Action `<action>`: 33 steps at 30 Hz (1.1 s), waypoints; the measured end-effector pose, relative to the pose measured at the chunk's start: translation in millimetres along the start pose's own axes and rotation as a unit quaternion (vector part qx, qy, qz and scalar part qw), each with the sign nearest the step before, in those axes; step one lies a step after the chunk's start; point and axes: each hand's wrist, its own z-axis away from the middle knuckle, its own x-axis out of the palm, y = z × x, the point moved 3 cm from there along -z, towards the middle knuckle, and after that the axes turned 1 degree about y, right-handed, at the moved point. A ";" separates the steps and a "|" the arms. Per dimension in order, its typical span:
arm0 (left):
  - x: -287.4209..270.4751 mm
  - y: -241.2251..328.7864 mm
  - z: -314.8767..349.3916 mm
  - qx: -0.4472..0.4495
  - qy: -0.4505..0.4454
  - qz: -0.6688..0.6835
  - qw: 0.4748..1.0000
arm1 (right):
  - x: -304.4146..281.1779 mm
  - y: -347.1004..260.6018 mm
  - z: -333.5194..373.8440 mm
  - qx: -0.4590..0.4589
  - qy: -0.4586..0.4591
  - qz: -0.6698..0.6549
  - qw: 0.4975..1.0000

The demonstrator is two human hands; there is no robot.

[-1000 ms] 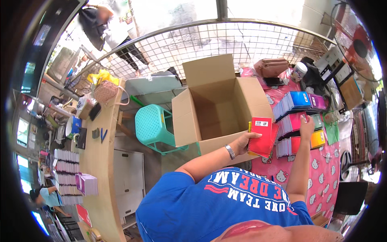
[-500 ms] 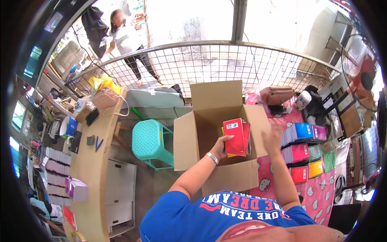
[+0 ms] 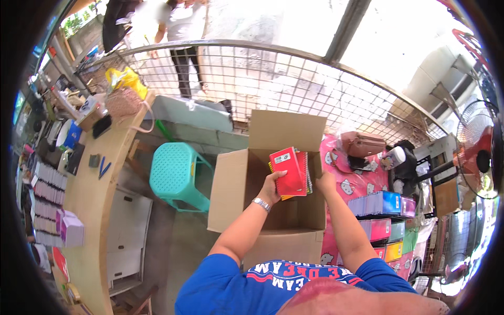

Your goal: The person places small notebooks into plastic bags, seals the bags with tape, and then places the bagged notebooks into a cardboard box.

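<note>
My left hand (image 3: 270,190), with a silver watch on its wrist, is closed round a small stack of spiral notebooks (image 3: 290,173). A red cover lies on top, and yellow and green edges show beneath. The stack is tilted over the open cardboard box (image 3: 239,181). My right hand (image 3: 325,182) is at the box's right edge, against the side wall; its fingers are mostly hidden, so its grip does not show. Inside, the box looks shadowed, and its bottom is only partly visible.
Rows of colourful notebooks (image 3: 380,228) stand on the pink patterned cloth (image 3: 347,187) at right, near a brown bag (image 3: 362,143) and a fan (image 3: 480,152). A turquoise stool (image 3: 173,170) and wooden counter (image 3: 100,210) are at left. Behind the wire fence (image 3: 252,79) stands a person (image 3: 184,31).
My right hand has come down from above the pink cloth to the box's right edge. The right flap no longer sticks out. My left hand still holds the notebooks. The view has shifted.
</note>
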 end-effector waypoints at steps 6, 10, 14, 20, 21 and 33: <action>5.6 -4.5 3.1 -0.025 -0.005 -0.010 1.000 | 5.7 0.0 19.2 0.048 0.018 -0.022 0.998; 4.3 -11.1 -5.5 -0.042 -0.001 -0.028 0.999 | 2.6 9.7 17.4 0.082 0.027 -0.053 0.995; 0.9 -13.4 -12.7 -0.055 0.026 -0.074 0.995 | -0.2 5.8 20.9 0.072 0.055 -0.039 0.995; -6.7 -17.5 -12.0 -0.043 0.052 -0.096 0.993 | -38.2 -42.7 44.7 -0.117 0.242 -0.037 0.963; -1.9 -18.7 -14.0 -0.046 0.037 -0.109 0.992 | -41.4 -46.4 54.4 -0.240 0.335 0.033 0.911; 32.8 -29.6 11.7 -0.144 -0.041 -0.085 0.985 | -42.6 -57.4 108.3 -0.033 -0.110 -0.691 0.714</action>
